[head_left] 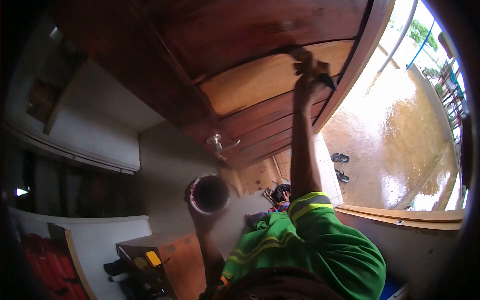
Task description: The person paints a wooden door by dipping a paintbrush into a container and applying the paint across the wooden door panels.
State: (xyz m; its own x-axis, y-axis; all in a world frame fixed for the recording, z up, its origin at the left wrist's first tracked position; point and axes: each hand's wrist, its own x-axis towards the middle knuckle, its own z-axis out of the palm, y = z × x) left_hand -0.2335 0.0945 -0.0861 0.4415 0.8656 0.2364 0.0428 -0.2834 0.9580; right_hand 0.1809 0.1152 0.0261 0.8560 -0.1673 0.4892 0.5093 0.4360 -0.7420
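Observation:
In front of me is a wooden door, coated dark reddish brown on most of its surface. One panel is still pale bare-looking wood, darker along its upper edge. My right hand is raised to that panel's right part, its fingers closed around what looks like a paintbrush. The brush is partly hidden by the fingers and dim. Lower left, my left hand grips a round open container with a stained rim and a dark inside. A metal door handle sits just above the container.
A brown cabinet with a yellow item on it stands lower left. Cardboard lies on the floor beneath the door. Outside, right, slippers lie on wet-looking ground. Red fabric hangs far left.

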